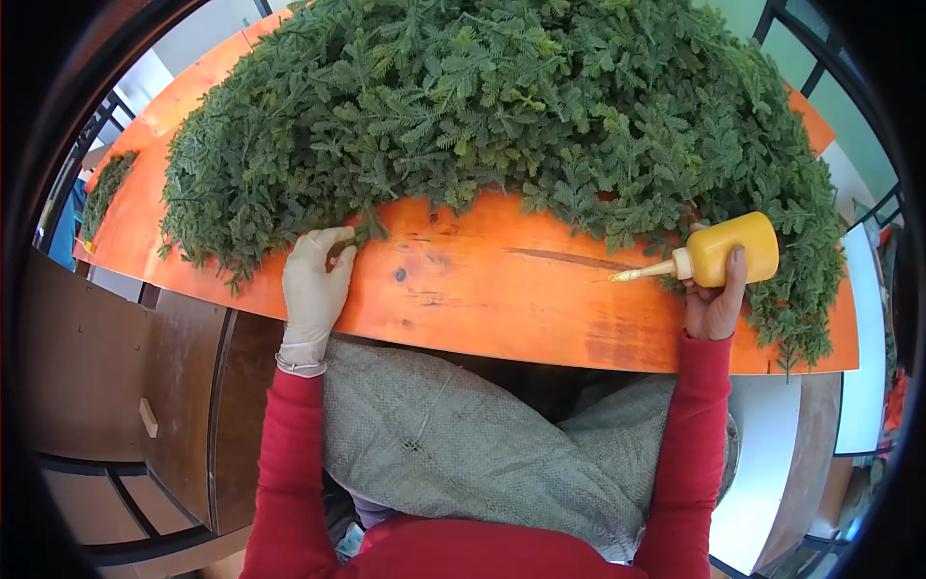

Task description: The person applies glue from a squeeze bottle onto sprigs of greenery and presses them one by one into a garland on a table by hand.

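Note:
A broad heap of green fir sprigs (pixel 502 106) covers the far part of the orange wooden table (pixel 463 289). My left hand (pixel 318 280), in a pale glove, is at the heap's near left edge, its thumb and index finger closed on the tip of a small sprig (pixel 369 228). On the right, my bare right hand (pixel 716 301) is wrapped round a yellow squeeze bottle (pixel 738 251). The bottle lies tilted sideways, its pale nozzle pointing left, low over the table.
A smaller clump of greenery (pixel 108 193) rests at the table's far left end. Grey woven cloth (pixel 482 425) covers my lap below the near edge. Brown wooden panels (pixel 174 386) stand at the lower left, a white panel (pixel 757 473) at the lower right.

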`<state>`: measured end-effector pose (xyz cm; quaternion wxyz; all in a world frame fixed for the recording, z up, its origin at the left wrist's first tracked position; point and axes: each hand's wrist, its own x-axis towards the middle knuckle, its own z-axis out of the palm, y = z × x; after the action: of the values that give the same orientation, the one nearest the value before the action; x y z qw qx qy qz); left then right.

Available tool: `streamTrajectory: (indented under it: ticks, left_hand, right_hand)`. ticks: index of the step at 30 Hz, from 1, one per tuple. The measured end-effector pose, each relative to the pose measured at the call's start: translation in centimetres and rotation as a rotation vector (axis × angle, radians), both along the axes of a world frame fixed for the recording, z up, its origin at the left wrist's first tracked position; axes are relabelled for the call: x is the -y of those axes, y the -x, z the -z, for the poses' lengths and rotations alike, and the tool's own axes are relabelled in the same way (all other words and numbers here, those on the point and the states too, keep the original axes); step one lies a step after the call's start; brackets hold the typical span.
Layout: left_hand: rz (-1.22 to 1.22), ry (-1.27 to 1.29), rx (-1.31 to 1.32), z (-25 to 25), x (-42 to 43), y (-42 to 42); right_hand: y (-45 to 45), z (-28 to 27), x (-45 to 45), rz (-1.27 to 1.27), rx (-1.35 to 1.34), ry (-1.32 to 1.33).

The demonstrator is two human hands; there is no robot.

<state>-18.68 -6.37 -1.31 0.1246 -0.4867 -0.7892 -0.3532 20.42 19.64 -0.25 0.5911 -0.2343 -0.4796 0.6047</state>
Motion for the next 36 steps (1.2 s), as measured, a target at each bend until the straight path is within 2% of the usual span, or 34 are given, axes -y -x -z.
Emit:
streamTrajectory:
  ticks: [1, 4, 7, 9, 11, 17, 20, 23, 26, 29, 30, 31, 33, 36]
  left_hand:
    - [0.008, -0.003, 0.07, 0.0, 0.1, 0.0]
    - [0.117, -0.027, 0.521, -1.2, 0.9, -2.4]
    - [0.476, -0.138, 1.093, -2.9, 1.1, -6.4]
    - [0.588, 0.077, 1.205, -4.0, 0.3, -8.7]
    - [0.651, 0.334, 1.144, -4.3, -1.6, -9.5]
    - [0.403, 0.501, 0.509, -3.8, -4.5, -10.4]
    - [0.382, 0.411, 0.435, -3.2, -4.5, -10.3]
    - [0.341, 0.382, 0.469, -3.8, -4.1, -10.5]
    - [0.353, 0.155, 0.463, -3.9, -3.4, -10.3]
    - [0.57, -0.124, -0.056, -4.1, -2.6, -10.4]
    - [0.704, -0.079, -0.072, -4.4, -2.3, -10.6]
    - [0.755, 0.087, -0.154, -5.1, -2.2, -11.3]
    - [0.729, 0.349, -0.231, -5.0, -2.5, -12.6]
    - [0.638, 0.483, -0.198, -4.1, -3.4, -12.5]
  right_hand:
    - [-0.1, 0.1, -0.1, -0.004, -0.005, -0.003]
    - [0.3, -0.2, 0.3, 0.019, -0.011, 0.017]
    - [-0.1, 0.3, -0.2, -0.05, -0.02, 0.015]
    - [-0.8, 0.6, -0.7, -0.097, -0.039, 0.012]
    - [-0.8, 0.7, -0.7, -0.111, -0.066, 0.022]
    - [-0.9, 0.3, -0.4, -0.088, -0.037, 0.034]
    - [-0.6, 0.1, -0.3, -0.075, -0.029, 0.039]
    - [-0.2, -0.3, 0.2, -0.055, 0.0, 0.038]
    - [0.4, -0.6, 0.6, -0.022, 0.02, 0.051]
    - [-0.1, -0.3, 0.2, -0.053, 0.014, 0.042]
    - [-0.1, -0.3, 0.2, -0.079, 0.01, 0.034]
    - [0.0, -0.3, 0.3, -0.049, 0.011, 0.047]
    - [0.5, -0.6, 0.5, 0.006, 0.008, 0.069]
    - [0.1, -0.4, 0.4, -0.036, 0.007, 0.052]
